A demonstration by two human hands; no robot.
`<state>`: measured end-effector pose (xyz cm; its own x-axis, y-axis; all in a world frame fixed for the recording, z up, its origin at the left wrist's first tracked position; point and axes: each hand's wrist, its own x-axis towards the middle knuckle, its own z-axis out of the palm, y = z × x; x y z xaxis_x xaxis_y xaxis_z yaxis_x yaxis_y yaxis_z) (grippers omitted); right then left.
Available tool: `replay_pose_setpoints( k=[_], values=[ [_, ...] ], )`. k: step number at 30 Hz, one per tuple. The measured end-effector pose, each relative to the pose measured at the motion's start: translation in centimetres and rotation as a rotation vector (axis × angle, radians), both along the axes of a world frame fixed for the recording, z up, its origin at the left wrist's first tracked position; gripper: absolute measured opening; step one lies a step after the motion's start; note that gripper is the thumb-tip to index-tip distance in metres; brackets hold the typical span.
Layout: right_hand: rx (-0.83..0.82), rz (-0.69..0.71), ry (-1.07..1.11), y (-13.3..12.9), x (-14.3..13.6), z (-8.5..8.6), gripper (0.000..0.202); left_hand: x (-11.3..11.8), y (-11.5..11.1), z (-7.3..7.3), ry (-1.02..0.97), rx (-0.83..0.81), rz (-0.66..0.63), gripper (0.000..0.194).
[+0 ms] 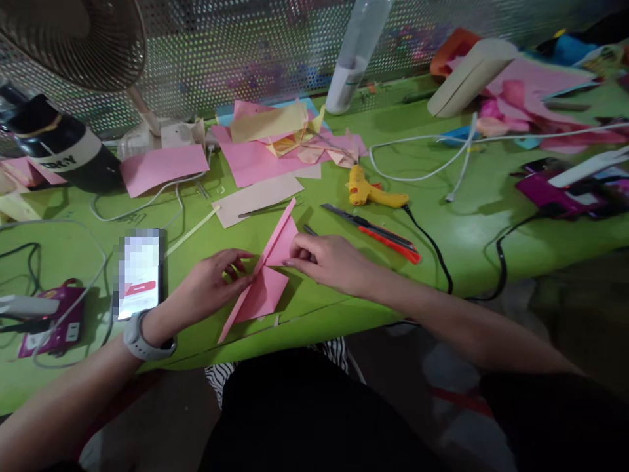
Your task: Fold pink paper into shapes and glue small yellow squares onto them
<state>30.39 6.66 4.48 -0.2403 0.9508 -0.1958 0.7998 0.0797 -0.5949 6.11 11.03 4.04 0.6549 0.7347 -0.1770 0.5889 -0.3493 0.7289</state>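
A piece of folded pink paper (pixel 268 292) lies at the front of the green table, with a narrow raised strip along its left side. My left hand (pixel 221 275) pinches that strip near its middle between thumb and fingers. On the other side, my right hand (pixel 317 259) has its fingers curled closed at the paper's right edge, gripping it there. A utility knife (pixel 348 219) and an orange-red cutter (pixel 393 248) lie just beyond my right hand. Beyond the folded piece is a pale pink paper strip (pixel 260 196).
A yellow glue gun (pixel 368 190) with a black cord lies behind the knives. A phone (pixel 140 275) is left of my left hand. Paper scraps (pixel 246 157), a fan (pixel 88 39), a dark bottle (pixel 69 144) and a clear bottle (pixel 348 72) stand along the mesh. Purple power strips (pixel 555 187) sit at both sides.
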Motion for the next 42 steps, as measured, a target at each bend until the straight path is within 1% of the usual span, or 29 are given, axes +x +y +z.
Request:
replay_pose_setpoints(
  k=[2,5,9,11,13,15,17,19,22,24,25,26,27,28,29,31,32,33,35,36,39,42],
  values=[
    [0.035,0.028,0.006,0.4,0.0,0.4,0.016,-0.1,0.4,0.0,-0.025,-0.023,0.043,0.041],
    [0.102,0.104,0.016,2.4,0.1,0.9,0.014,0.0,1.2,-0.2,-0.08,-0.099,0.112,0.053],
    [0.176,0.17,0.091,6.1,0.1,1.2,0.014,0.6,2.0,-0.7,-0.181,-0.303,0.227,0.069],
    [0.183,0.14,0.222,7.1,-0.1,0.9,0.017,0.7,2.1,-1.1,-0.262,-0.406,0.289,0.07],
    [0.157,0.036,0.385,7.2,-0.4,0.2,0.024,0.8,2.1,-1.5,-0.369,-0.464,0.352,0.065],
    [0.059,-0.075,0.493,6.5,-0.7,-0.6,0.031,0.8,1.8,-1.9,-0.48,-0.481,0.41,0.057],
    [-0.07,-0.105,0.532,5.5,-1.1,-1.5,0.031,1.1,1.4,-2.2,-0.566,-0.494,0.447,0.051],
    [-0.133,-0.116,0.567,4.7,-1.5,-2.2,0.023,1.4,1.0,-2.5,-0.607,-0.524,0.456,0.049],
    [-0.184,-0.166,0.606,4.1,-1.8,-2.9,0.015,1.6,0.4,-2.7,-0.546,-0.576,0.435,0.05],
    [-0.257,-0.191,0.59,4.1,-1.7,-3.1,0.013,1.2,0.2,-2.5,-0.399,-0.582,0.412,0.041],
    [-0.283,-0.201,0.571,4.0,-1.6,-3.1,0.013,0.8,0.2,-2.3,-0.298,-0.558,0.392,0.037],
    [-0.296,-0.21,0.546,3.9,-1.5,-3.2,0.013,0.3,0.2,-2.1,-0.187,-0.497,0.367,0.035],
    [-0.291,-0.209,0.514,3.8,-1.4,-3.2,0.013,-0.2,0.2,-1.9,-0.08,-0.386,0.335,0.038],
    [-0.265,-0.197,0.476,3.7,-1.3,-3.3,0.013,-0.6,0.1,-1.8,-0.001,-0.199,0.31,0.039],
    [-0.229,-0.175,0.434,3.5,-1.3,-3.4,0.014,-0.9,0.1,-1.8,0.048,0.027,0.275,0.037],
    [-0.162,-0.112,0.356,3.2,-1.2,-3.5,0.015,-1.0,-0.3,-2.0,0.05,0.448,0.137,0.029],
    [-0.145,-0.087,0.324,3.0,-1.2,-3.5,0.015,-0.8,-0.5,-2.2,0.03,0.596,0.037,0.025],
    [-0.141,-0.073,0.299,2.9,-1.2,-3.6,0.014,-0.5,-0.8,-2.4,0.013,0.696,-0.071,0.022],
    [-0.165,-0.059,0.277,2.8,-1.1,-3.6,0.013,0.2,-1.3,-2.9,0.029,0.814,-0.246,0.02],
    [-0.181,-0.051,0.277,2.8,-1.0,-3.6,0.012,0.5,-1.6,-3.1,0.06,0.854,-0.3,0.019],
    [-0.208,-0.033,0.284,3.0,-0.8,-3.7,0.01,0.9,-2.0,-3.2,0.149,0.937,-0.386,0.017],
    [-0.204,-0.027,0.289,3.3,-0.7,-3.9,0.014,0.7,-2.3,-3.1,0.188,0.976,-0.42,0.015]
  ],
)
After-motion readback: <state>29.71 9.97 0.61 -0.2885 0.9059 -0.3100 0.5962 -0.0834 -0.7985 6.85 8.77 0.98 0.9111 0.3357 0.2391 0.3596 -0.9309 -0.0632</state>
